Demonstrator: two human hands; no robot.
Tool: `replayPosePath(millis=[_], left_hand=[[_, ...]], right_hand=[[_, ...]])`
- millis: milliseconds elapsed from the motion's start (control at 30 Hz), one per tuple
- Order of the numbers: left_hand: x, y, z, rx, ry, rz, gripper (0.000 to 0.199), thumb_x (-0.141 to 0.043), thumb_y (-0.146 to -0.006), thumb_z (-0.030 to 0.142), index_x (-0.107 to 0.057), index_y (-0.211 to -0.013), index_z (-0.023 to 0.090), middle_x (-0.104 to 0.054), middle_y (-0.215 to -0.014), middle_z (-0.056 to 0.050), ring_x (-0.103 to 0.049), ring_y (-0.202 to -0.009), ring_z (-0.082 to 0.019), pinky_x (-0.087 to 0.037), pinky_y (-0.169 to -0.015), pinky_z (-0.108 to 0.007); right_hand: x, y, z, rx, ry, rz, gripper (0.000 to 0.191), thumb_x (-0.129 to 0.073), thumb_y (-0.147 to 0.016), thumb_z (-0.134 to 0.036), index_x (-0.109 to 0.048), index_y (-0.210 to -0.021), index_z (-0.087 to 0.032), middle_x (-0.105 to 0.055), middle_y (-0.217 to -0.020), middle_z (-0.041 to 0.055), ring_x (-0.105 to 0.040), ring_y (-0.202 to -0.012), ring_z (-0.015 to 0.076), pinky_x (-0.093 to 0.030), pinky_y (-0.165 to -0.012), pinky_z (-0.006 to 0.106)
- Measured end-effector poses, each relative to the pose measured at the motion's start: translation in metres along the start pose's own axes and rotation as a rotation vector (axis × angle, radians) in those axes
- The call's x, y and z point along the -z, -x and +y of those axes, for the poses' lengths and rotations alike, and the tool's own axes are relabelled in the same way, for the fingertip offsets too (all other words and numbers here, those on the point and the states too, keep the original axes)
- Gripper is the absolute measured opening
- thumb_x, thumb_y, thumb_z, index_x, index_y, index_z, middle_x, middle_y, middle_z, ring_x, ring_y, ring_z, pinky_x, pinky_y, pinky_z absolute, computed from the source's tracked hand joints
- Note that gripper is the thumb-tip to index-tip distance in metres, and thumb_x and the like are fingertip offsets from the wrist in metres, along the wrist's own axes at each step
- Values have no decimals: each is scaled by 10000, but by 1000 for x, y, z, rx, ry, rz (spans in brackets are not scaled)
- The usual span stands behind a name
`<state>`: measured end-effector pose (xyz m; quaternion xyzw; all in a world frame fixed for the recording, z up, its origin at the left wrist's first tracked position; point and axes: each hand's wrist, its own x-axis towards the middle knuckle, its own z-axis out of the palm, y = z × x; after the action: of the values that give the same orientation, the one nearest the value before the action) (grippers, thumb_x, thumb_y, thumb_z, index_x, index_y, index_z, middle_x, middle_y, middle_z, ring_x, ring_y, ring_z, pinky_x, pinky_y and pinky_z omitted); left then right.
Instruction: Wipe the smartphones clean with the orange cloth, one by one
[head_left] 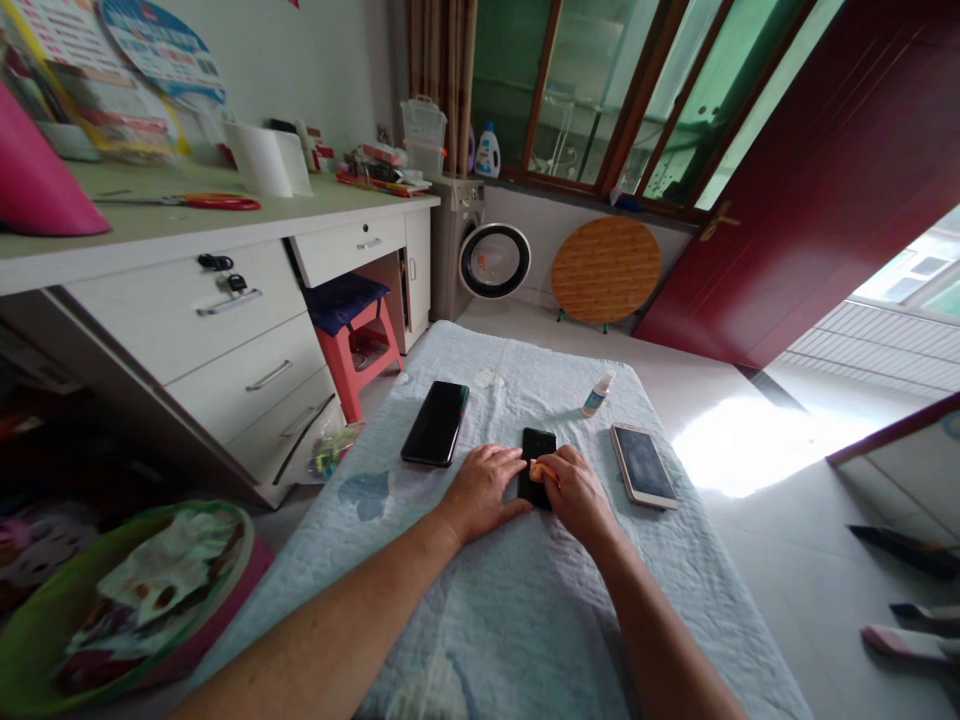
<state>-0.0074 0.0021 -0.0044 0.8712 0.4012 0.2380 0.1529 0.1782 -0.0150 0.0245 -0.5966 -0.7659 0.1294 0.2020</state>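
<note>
A small black phone [538, 440] lies on the light blue quilted cloth [517, 640]. My left hand [487, 490] rests at its left edge with the fingers spread, fingertips touching the phone. My right hand [576, 488] pinches an orange cloth [538, 470] against the phone's surface. To the left lies a larger black phone [436, 423]. On the right is a gold-framed phone [643, 465] with a dark screen. A small spray bottle [597, 396] with a white cap stands beyond my right hand.
A white desk [225, 240] with drawers runs along the left, and a pink stool [356, 350] stands beside it. At the lower left is a trash basket [247, 560]. Further back are a washing machine [450, 240] with its door open and a round wooden tabletop [606, 268].
</note>
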Motion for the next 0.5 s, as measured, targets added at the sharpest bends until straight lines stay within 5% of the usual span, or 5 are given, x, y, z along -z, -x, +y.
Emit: replayPosePath(millis=[333,500], left_hand=[[1,0,1,0,-3,8,538,-712,-768,470,-601,-1220,201,-589,-1308,-73,-494,-1192,-288,-353,-1041,-439],[2,-1,2,-5,13,11,527,-732,-758,439,-606,-1207,196,-609,-1279,-77,-510,-1168,-280,-358,-1032,-435]], right_hand=[[7,4,23,-214,111,138,177,-483,-809,-201,-646,-741,-183,-552,-850,46,-524,-769,147,-368,-720,240],[14,7,18,-267,-35,112,203,-454,-792,-245,-626,-704,-181,-606,-721,30,-536,-670,143,-349,-613,234]])
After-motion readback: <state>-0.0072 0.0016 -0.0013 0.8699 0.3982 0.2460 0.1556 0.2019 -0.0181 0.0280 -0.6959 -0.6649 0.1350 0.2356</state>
